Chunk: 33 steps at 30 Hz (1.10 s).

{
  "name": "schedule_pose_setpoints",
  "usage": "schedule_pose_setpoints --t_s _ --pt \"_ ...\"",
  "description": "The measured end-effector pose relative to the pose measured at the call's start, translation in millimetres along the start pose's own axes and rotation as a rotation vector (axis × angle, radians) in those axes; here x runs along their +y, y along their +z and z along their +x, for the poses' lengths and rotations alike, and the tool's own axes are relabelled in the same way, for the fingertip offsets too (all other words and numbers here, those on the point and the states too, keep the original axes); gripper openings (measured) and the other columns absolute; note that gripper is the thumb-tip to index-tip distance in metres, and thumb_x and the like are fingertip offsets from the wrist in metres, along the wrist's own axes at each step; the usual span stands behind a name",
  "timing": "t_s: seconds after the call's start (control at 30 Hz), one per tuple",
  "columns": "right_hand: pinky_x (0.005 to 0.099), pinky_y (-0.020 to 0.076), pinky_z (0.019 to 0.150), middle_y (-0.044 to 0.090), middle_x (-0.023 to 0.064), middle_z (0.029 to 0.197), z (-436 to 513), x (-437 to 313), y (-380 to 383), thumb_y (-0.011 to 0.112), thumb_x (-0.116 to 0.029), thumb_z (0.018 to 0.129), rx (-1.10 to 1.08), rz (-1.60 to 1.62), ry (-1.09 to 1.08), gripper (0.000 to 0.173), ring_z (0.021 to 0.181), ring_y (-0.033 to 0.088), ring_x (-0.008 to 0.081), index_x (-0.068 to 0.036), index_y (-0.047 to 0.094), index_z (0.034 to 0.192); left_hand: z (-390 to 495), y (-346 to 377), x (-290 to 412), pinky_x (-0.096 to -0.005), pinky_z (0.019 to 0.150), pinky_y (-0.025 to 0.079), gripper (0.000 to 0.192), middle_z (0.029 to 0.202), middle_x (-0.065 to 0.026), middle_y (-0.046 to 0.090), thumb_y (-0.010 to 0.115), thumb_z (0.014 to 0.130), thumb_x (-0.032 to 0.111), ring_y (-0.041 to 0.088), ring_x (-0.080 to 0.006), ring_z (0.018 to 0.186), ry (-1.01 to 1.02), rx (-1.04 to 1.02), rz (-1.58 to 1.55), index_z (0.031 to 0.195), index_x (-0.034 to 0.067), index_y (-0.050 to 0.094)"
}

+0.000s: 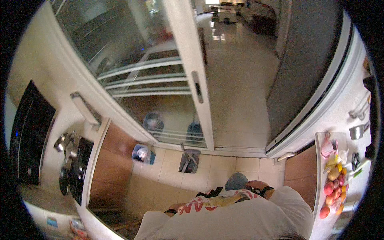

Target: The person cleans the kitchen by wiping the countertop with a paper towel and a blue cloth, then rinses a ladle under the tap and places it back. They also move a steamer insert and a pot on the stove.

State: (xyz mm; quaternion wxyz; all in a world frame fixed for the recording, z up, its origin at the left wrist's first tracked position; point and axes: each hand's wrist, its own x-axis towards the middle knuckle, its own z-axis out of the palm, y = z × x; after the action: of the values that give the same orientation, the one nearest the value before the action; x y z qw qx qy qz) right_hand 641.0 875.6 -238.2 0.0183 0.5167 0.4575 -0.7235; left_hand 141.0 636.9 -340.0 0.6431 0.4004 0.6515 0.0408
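Note:
The white T-shirt (228,219) with red print fills the bottom of the view and hides much of both hands. At its left edge shows part of my left hand (179,206), with a black band (170,211) on the wrist; its fingers are hidden. My right hand (255,184) is partly visible beyond the shirt, below a black wristband (267,190). It lies beside a rounded grey-blue shape (236,181), too unclear to name. Dark material (213,192) shows between the hands. Whether either hand holds something is hidden.
Ahead stands a white-framed glass sliding door (187,75), partly open onto a tiled room. A lined bin (144,154) and a dustpan (189,162) are on the floor. Counters flank me: a gas hob (81,171) at left, fruit (333,189) and a pink mug (329,147) at right.

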Motion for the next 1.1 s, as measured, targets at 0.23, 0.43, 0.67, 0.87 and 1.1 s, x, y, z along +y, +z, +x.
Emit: schedule_pose_setpoints --t_s 0.23,0.43,0.67,0.87,1.1 --pt "0.0364 0.0479 0.076 0.057 0.0135 0.109 4 11 -72 0.057 -0.03 0.084 0.016 0.123 0.074 0.046 0.088 0.058 0.0258 -0.002 0.047 0.119 68 -42 83 -0.044 0.099 0.031 0.064 0.128 -0.0155 0.041 0.05 0.081 0.053 0.04 -0.0328 0.118 0.183 -0.138 0.086 0.127 0.01 0.042" --pt "0.0372 0.0485 0.075 0.057 0.013 0.108 37 -42 -186 0.057 -0.03 0.084 -0.075 0.13 0.101 0.046 0.086 0.058 0.0264 -0.004 0.046 0.12 120 -21 185 -0.0434 0.099 0.032 0.063 0.126 -0.0161 0.044 0.051 0.08 0.051 0.042 -0.0329 0.117 0.502 -0.058 0.019 0.126 0.009 0.044" --pt "0.0382 0.0491 0.074 0.057 0.0124 0.106 122 -160 -226 0.058 -0.03 0.084 -0.379 -0.207 0.246 0.047 0.085 0.059 0.0271 -0.006 0.044 0.122 86 37 200 -0.0412 0.096 0.035 0.054 0.123 -0.0179 0.046 0.054 0.078 0.035 0.043 -0.0332 0.115 -0.172 0.527 -0.201 0.124 0.006 0.045" --pt "0.039 0.0497 0.073 0.057 0.012 0.105 192 -227 -107 0.058 -0.03 0.084 -0.658 -0.519 0.335 0.048 0.083 0.059 0.0277 -0.007 0.043 0.123 -44 133 113 -0.0392 0.094 0.038 0.049 0.121 -0.0195 0.047 0.055 0.077 0.021 0.044 -0.0335 0.114 -0.628 0.76 -0.597 0.122 0.005 0.046" --pt "0.0389 0.0499 0.071 0.057 0.0114 0.104 241 -261 166 0.054 -0.037 0.086 -0.932 -0.687 0.366 0.055 0.082 0.06 0.0277 -0.008 0.037 0.129 -181 197 -18 -0.0415 0.093 0.038 0.051 0.121 -0.0225 0.042 0.054 0.074 0.008 0.043 -0.0379 0.111 -1.244 1.773 -0.801 0.123 0.002 0.041"
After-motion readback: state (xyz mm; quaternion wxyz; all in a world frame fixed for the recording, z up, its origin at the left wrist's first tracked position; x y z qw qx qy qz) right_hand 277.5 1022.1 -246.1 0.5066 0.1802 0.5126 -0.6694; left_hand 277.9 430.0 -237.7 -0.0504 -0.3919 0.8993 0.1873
